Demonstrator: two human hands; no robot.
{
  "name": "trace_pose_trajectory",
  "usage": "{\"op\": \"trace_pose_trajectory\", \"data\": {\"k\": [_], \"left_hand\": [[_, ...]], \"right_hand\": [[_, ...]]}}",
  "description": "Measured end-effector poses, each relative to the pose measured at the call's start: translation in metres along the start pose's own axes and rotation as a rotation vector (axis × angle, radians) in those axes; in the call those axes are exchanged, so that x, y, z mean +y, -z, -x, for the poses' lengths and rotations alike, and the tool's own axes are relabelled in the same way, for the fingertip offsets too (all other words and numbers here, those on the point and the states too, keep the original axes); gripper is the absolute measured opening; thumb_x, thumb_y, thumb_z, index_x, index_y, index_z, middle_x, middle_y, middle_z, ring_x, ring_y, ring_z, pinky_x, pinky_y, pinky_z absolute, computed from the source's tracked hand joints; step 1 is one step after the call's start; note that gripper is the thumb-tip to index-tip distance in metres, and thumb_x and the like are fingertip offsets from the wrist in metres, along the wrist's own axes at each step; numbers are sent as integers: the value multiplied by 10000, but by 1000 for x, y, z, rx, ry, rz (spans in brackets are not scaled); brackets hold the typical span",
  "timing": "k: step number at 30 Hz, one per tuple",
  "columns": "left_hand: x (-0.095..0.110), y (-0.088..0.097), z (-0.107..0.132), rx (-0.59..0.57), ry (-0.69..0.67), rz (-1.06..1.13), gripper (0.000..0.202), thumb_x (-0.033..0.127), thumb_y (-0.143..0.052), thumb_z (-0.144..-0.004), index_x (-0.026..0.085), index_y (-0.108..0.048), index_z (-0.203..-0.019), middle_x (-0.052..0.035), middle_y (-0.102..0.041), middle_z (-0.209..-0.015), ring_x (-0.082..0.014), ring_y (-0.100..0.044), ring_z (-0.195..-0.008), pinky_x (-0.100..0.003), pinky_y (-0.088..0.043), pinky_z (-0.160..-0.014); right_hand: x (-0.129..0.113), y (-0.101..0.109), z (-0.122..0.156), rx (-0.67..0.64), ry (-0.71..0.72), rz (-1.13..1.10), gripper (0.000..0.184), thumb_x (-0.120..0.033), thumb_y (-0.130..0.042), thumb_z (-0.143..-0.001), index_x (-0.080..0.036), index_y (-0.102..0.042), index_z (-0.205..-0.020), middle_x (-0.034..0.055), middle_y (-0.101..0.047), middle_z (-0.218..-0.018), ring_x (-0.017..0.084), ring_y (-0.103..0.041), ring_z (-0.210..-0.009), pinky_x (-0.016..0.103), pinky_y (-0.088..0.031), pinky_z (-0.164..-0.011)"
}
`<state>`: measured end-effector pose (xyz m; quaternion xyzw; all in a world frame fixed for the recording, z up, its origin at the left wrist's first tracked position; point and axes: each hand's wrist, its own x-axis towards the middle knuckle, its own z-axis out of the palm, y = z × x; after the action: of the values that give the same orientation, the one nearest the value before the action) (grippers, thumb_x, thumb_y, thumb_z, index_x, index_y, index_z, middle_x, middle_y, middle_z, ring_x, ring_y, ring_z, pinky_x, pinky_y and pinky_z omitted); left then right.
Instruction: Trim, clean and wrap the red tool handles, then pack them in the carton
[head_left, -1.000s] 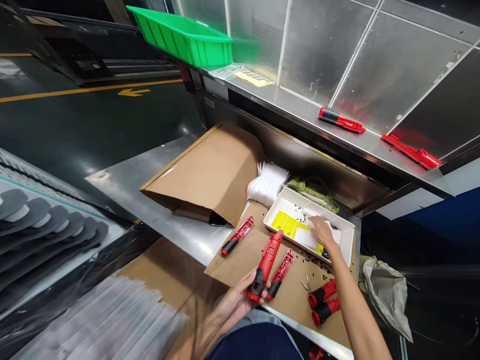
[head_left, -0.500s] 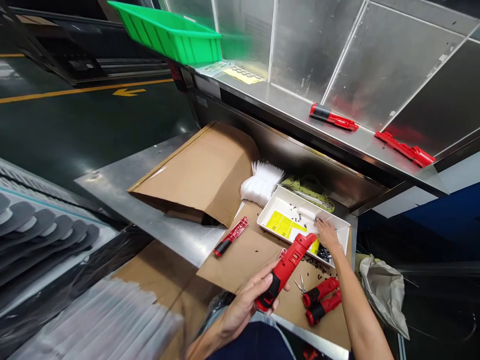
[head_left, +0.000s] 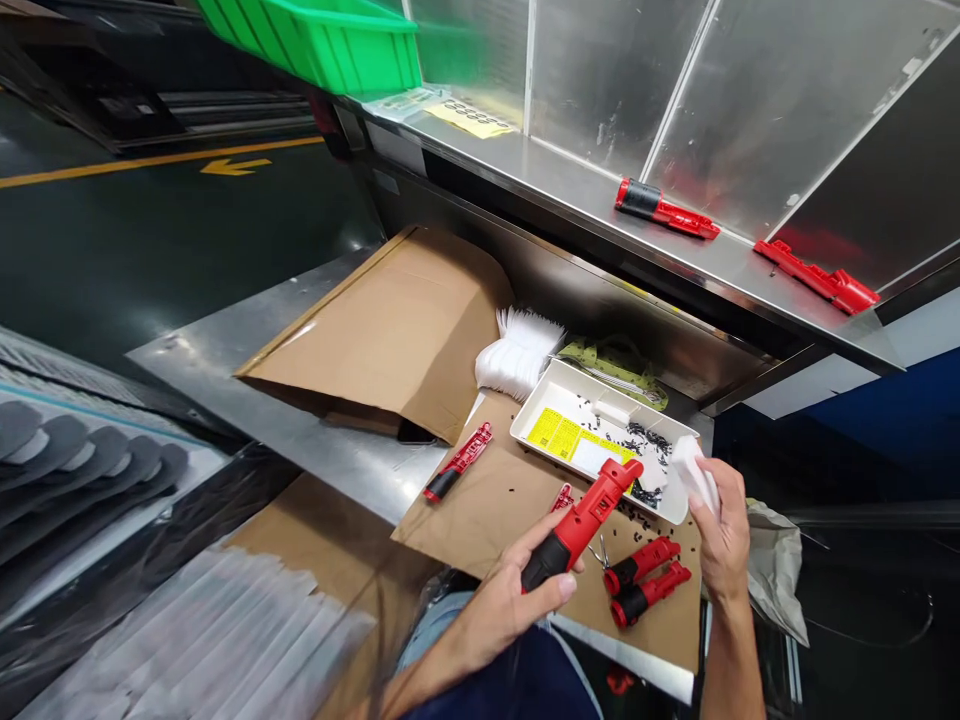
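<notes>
Lifting out of the white tray [head_left: 531,396], the right hand [head_left: 721,530] had risen to just beside the tray's far corner. In the earlier frame it had been down inside the tray among the screws; now its fingers [head_left: 709,510] were closed in a narrow pinch on a crumpled white scrap [head_left: 694,472], though the material was hard to tell. The left hand [head_left: 510,590] had turned the red power tool [head_left: 581,525] slightly, and its fingers [head_left: 551,545] stayed wrapped around the tool's black grip. The tool's red nose pointed up toward the tray and ended just short of its rim.

Black screws [head_left: 649,440] lay scattered in the tray around a yellow label [head_left: 555,432], and more were strewn across the cardboard sheet [head_left: 480,510] beneath it. On that sheet, two red handles [head_left: 641,565] lay beside small scissors [head_left: 598,552], just right of the tool, while a red casing half [head_left: 457,462] lay to the tray's left. Two more red parts [head_left: 664,210] rested on the steel shelf [head_left: 525,170] above.
</notes>
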<state>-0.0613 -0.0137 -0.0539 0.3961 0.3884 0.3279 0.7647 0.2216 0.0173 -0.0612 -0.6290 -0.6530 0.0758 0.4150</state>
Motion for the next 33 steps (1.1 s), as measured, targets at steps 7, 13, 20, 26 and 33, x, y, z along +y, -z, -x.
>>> {"op": "trace_pose_trajectory", "data": {"k": [7,13,20,26,33], "left_hand": [[11,-7,0,-145,197,435,807,485,-707,-779,127,-393,-1431,-52,-684,-812,-24,-401,-380,-169,-208,-343],[8,-5,0,-161,317,630,519,476,-784,-710,114,-606,-1035,-45,-685,-694,-7,-386,-337,-138,-167,-305],[6,-5,-6,-184,437,746,462,554,-749,-745,140,-546,-779,26,-590,-578,24,-325,-295,-111,-96,-296],[8,-11,-1,-143,364,547,672,738,-669,-707,162,-573,-1040,43,-577,-579,13,-291,-296,-130,-70,-303],[15,-18,1,-50,318,299,1092,872,-584,-618,137,-392,-1402,42,-575,-588,-18,-313,-314,-160,-98,-308]], "right_hand": [[-56,7,34,5,51,29,402,-368,-490,-972,-283,-539,-1362,107,-455,-1254,270,-481,-1173,488,-436,-958],[-64,-18,41,48,101,94,442,-331,-455,-993,-298,-494,-1432,143,-304,-1400,323,-454,-1254,569,-472,-964],[-95,-41,55,-89,321,149,523,-232,-422,-995,-332,-378,-1507,146,-370,-1396,298,-452,-1272,442,-531,-905],[-93,-41,47,108,169,188,482,-188,-451,-980,-268,-468,-1455,178,-366,-1373,321,-469,-1256,499,-526,-891],[-91,-44,49,148,190,212,500,-207,-460,-978,-326,-450,-1463,159,-395,-1358,317,-502,-1224,506,-541,-862]]}}
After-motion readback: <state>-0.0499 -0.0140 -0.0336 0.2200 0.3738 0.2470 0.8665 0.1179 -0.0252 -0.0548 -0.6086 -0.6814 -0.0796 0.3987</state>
